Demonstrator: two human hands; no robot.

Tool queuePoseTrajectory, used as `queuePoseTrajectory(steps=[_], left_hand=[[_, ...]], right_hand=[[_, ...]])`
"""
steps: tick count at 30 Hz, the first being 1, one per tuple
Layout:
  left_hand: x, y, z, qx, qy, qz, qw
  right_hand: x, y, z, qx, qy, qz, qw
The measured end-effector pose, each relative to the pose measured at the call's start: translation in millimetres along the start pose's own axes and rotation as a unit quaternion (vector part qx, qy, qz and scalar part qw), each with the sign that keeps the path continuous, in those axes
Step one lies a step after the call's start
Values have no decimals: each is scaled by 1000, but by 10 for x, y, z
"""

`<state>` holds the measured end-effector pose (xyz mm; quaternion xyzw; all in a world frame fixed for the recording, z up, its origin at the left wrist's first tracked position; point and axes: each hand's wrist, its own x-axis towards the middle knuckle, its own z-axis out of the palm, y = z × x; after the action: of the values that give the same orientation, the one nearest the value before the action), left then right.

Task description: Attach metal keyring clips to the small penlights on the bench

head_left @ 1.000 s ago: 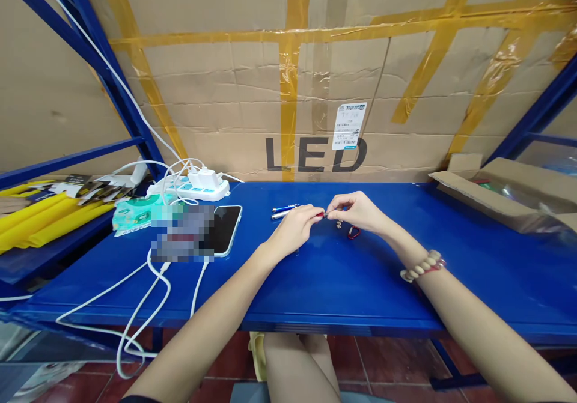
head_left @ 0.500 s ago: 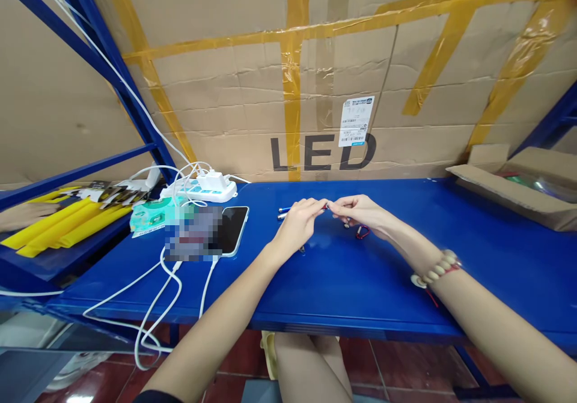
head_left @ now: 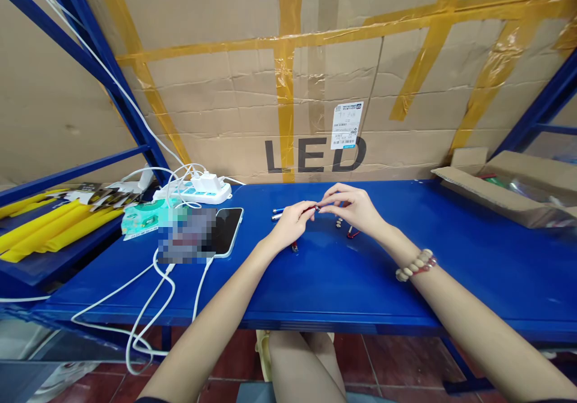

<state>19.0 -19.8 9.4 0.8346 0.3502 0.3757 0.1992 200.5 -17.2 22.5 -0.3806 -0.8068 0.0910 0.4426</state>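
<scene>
My left hand (head_left: 291, 224) and my right hand (head_left: 354, 208) meet above the middle of the blue table (head_left: 342, 283). Both pinch a small red pen-like tube (head_left: 310, 210) from its two ends. My right wrist wears a bead bracelet (head_left: 415, 265). Just beyond my left hand a blue and silver pen-like tube (head_left: 277, 214) lies flat. A small red cap (head_left: 294, 247) lies under my left hand. Near my right hand lie a red clip (head_left: 352, 232) and tiny round parts (head_left: 338, 223).
A phone (head_left: 228, 230) on a white cable lies left of the hands, beside a teal packet (head_left: 142, 215) and a white power strip (head_left: 198, 191). Yellow strips (head_left: 49, 229) fill the left shelf. An open cardboard box (head_left: 505, 187) stands at right. Taped cardboard forms the back wall.
The hands stay joined on the red tube, with the fingers shifting slightly. The view swayed right and back as my head moved.
</scene>
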Motion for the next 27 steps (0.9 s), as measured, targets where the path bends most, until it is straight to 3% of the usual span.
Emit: queuePoseTrajectory(steps=[7,15,19,23,27], left_hand=[[-44,94,-37,-29,-58,-4,998],[-64,51,8,-14,-26,16,999],[-70,47,5,0,-3,31,1000],[-57,48,-1,11,37,33,999],[-35,45,13,27,34,32,999]], right_hand=[[-16,-3,-20,4,0,-6,1000],[-1,-31,11,37,10,72,997],[8,-79,25,108,-20,168,980],[0,-115,47,189,-67,315,927],[1,-87,60,212,-76,331,916]])
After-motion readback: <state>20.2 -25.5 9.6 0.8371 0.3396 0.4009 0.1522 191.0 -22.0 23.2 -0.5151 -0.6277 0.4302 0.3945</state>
